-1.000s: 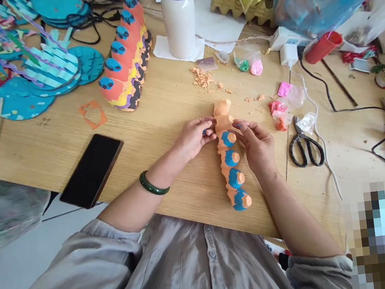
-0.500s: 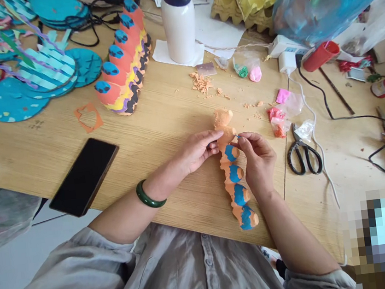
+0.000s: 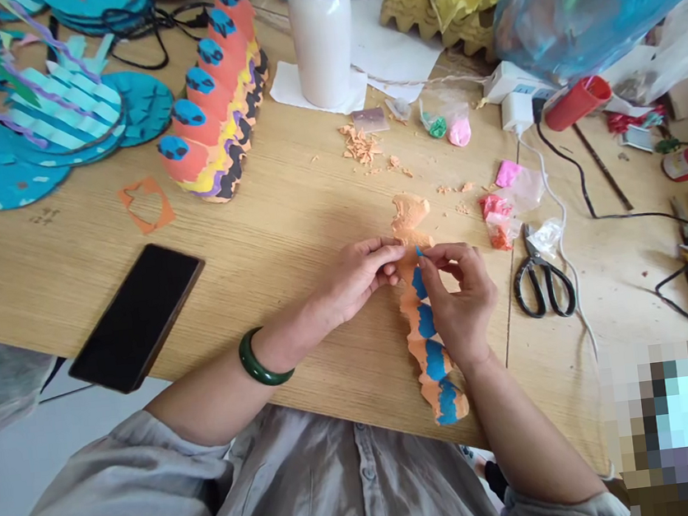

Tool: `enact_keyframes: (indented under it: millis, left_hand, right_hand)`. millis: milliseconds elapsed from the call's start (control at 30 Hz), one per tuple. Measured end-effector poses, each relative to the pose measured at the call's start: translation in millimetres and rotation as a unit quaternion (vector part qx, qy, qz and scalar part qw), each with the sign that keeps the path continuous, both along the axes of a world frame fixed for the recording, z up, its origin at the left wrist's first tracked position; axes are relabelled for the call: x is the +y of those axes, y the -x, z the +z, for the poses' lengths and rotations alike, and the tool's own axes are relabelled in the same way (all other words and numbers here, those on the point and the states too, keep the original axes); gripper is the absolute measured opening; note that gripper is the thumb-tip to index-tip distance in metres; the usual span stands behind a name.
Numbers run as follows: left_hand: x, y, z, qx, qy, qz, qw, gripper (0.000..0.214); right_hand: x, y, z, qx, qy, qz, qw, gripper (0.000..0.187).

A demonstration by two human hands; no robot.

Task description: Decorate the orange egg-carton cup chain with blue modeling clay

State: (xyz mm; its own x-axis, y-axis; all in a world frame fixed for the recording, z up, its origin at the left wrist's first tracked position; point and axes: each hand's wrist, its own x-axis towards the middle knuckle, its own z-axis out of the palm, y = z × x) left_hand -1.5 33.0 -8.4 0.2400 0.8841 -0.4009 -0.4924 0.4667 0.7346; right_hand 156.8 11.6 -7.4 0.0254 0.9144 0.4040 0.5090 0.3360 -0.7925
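A long orange egg-carton strip (image 3: 412, 316) lies lengthwise in front of me, with several blue clay patches (image 3: 435, 360) along its near part. The far end shows bare orange cups. My left hand (image 3: 356, 280) is closed on the strip's left edge, thumb on top and fingers curled beneath. Between the thumb and forefinger of my right hand (image 3: 465, 298) is a small bit of blue clay (image 3: 419, 251), held against the strip just beyond the blue patches. The hand covers part of the strip's right side.
A decorated egg-carton piece (image 3: 192, 151) stands at the back left, beside blue discs (image 3: 4, 168). A phone (image 3: 139, 314) lies left, a white bottle (image 3: 323, 49) behind. Orange scraps (image 3: 361, 144), clay packets (image 3: 497, 216), black-handled scissors (image 3: 542, 277) and cables (image 3: 625, 215) lie right.
The strip has turned slightly, its far end shifting right. My right hand has brought the blue clay a little left and down, onto the strip. My left hand keeps its hold.
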Motion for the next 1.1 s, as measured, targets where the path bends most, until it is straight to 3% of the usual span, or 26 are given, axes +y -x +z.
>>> enact_keyframes:
  millis: [267,600,833,967,1033,1100]
  left_hand:
    - [0.3,-1.3,2.4,0.017,-0.022,-0.006,1.0,0.013]
    - [-0.6,2.5,-3.1,0.029,-0.058,-0.039,0.997,0.03]
    - [-2.0,-0.1,-12.7,0.037,-0.051,0.0,0.998,0.031]
    - [-2.3,1.3,-5.9,0.042,-0.046,0.005,0.998,0.031]
    - [-1.9,2.4,-2.9,0.044,-0.051,0.003,0.998,0.031]
    - [-0.8,3.6,-1.5,0.042,-0.059,0.004,0.997,0.032]
  right_hand:
    - [0.7,0.3,-1.5,-0.016,-0.003,-0.006,1.0,0.004]
    - [1.7,2.5,-1.2,-0.024,-0.001,0.015,1.0,0.004]
    - [-2.5,4.0,1.3,-0.006,0.014,0.021,1.0,0.004]
    - [-0.3,1.4,-1.1,0.146,0.074,-0.024,0.986,0.01]
    - [4.4,-0.5,-3.7,0.228,0.147,-0.016,0.963,0.017]
    - [9.6,-1.9,-6.2,0.296,0.251,0.03,0.921,0.022]
